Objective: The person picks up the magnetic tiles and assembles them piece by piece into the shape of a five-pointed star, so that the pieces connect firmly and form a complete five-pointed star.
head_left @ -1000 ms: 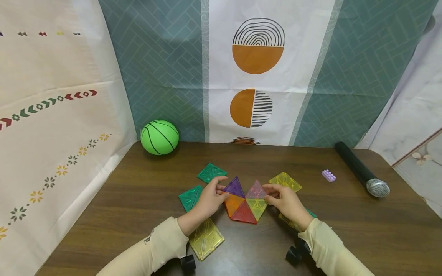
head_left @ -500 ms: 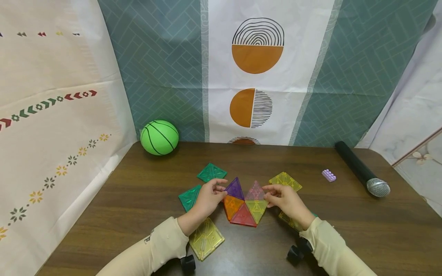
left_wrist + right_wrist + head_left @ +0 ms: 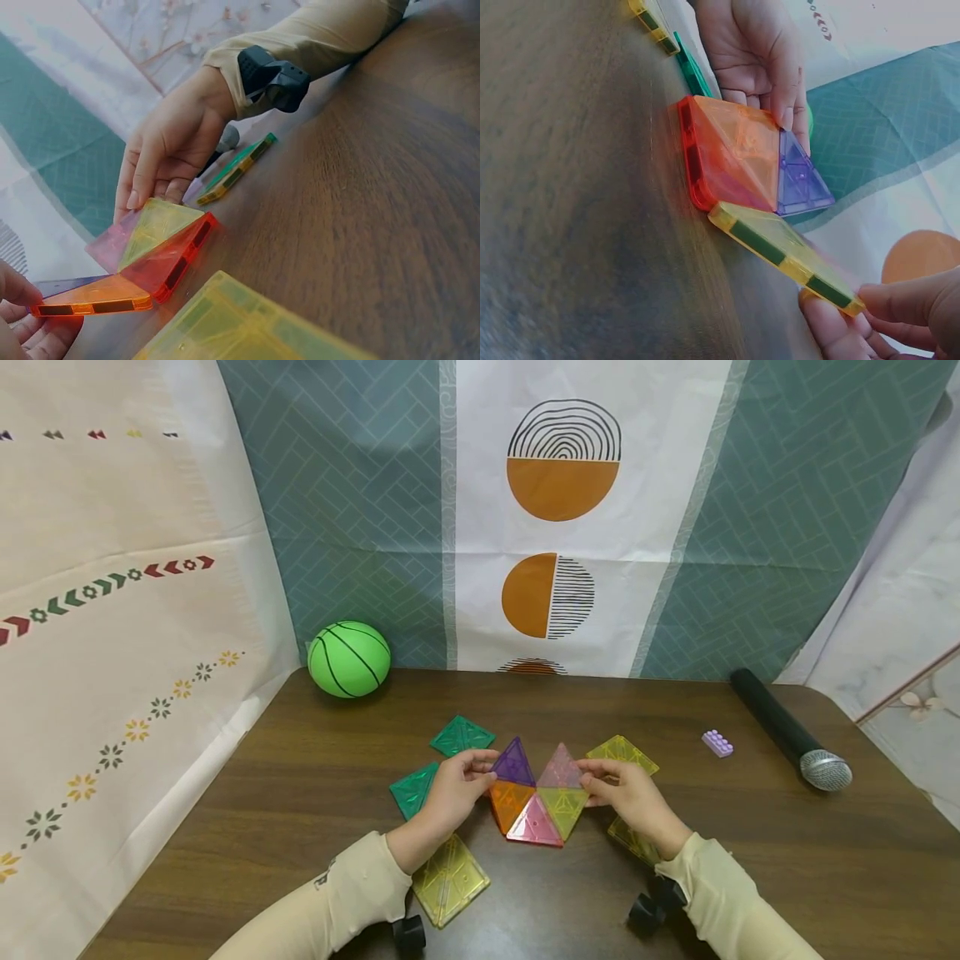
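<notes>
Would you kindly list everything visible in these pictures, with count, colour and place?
triangle tiles: five joined; purple, pink, orange, yellow-green, red; table centre, outer ones lifted.
green square tiles: two, left of cluster.
yellow square tiles: three; front left, back right, under right wrist.
ball: one, green, back left.
brick: one, lilac, right.
microphone: one, black with silver head, far right.
table: one, dark wood.
backdrop sheets: patterned, behind.
left hand: holds the purple side.
right hand: holds the pink side.
</notes>
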Demonstrator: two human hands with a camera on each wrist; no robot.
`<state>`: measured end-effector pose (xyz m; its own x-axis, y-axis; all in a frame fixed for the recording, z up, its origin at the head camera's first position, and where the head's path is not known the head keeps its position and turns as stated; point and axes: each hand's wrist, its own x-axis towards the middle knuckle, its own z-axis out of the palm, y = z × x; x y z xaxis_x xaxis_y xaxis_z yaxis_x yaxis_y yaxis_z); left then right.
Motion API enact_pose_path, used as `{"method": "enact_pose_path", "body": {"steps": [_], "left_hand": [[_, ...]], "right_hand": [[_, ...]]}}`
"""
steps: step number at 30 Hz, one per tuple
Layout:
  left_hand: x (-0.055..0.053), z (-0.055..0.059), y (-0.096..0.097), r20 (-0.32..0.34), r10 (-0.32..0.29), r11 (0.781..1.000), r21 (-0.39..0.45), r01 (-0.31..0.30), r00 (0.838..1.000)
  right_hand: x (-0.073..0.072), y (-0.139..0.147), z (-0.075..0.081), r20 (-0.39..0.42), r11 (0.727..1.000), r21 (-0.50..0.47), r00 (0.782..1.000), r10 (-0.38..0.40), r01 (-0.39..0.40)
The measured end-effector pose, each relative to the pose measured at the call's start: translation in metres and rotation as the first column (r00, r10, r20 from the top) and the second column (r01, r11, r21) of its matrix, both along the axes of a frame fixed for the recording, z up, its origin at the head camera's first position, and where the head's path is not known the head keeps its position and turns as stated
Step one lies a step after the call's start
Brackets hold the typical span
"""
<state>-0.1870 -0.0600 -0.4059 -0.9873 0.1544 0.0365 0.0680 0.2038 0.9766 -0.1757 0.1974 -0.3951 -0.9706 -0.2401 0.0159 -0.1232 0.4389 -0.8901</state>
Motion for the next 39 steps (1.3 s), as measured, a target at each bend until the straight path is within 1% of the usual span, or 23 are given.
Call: {"method": "enact_pose_path", "body": {"steps": [5,9,16,20,23,32,39], "left_hand": [[-0.0005,-0.0003,-0.0003,0.009,-0.003,0.998,0.063,0.002,1.0],[-0.0016,-0.0011,-0.0011,0.033,0.003,0.994,0.107,-0.007,0.999],[-0.0037,-0.0023,-0.0012,0.076,0.004,0.988,0.154,-0.016,0.997],[-0.0032,-0.0032,-0.0006,0.079,-0.006,0.987,0.161,-0.007,0.997],[-0.0033,-0.0042,-0.0002,0.079,-0.003,0.988,0.155,-0.01,0.997],[-0.0029,-0.0038,-0.0006,0.085,0.003,0.989,0.148,-0.015,0.996],[-0.0025,-0.0033,-0.0007,0.087,0.0,0.987,0.158,-0.013,0.996]], "right_hand": [[-0.0017,0.0011,-0.0016,-0.034,1.0,-0.007,0.999,-0.027,0.027],[-0.0016,0.0014,-0.002,-0.054,0.999,-0.028,0.998,-0.028,0.026],[-0.0007,0.002,-0.0006,-0.022,0.995,-0.094,0.999,-0.045,0.043],[-0.0007,0.002,-0.0012,-0.006,0.991,-0.126,0.999,-0.054,0.053],[-0.001,0.002,-0.0023,0.005,0.989,-0.137,0.998,-0.058,0.059],[-0.001,0.0008,-0.0033,0.0,0.989,-0.124,0.997,-0.083,0.082],[0.0001,0.0015,-0.0025,-0.007,0.986,-0.159,0.999,-0.047,0.045]]}}
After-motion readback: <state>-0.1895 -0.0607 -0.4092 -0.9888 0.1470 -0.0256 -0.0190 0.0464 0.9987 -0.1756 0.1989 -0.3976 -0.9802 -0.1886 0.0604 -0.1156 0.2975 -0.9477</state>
